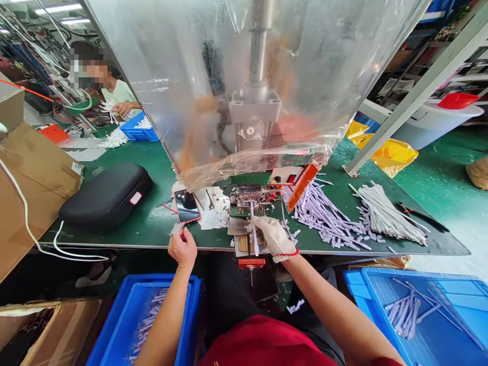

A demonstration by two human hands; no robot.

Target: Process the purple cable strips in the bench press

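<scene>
My right hand (272, 236), in a white glove with a red cuff, grips a pale strip (255, 239) whose far end lies at the small metal fixture (248, 197) of the press. My left hand (183, 248) is closed at the table's front edge, just below a phone (186, 206); a crumpled translucent bit shows at its fingertips, too small to make out. Right of the fixture lies a loose pile of pale lilac strips (324, 213), and beyond it a bundle of white strips (389, 213).
A clear shield (247, 76) hangs over the fixture. Black case (107, 195) and carton (38, 178) stand left; pliers (423, 217) lie right. Blue bins (118, 315) (450, 325) flank my legs. A person (118, 94) works at the back left.
</scene>
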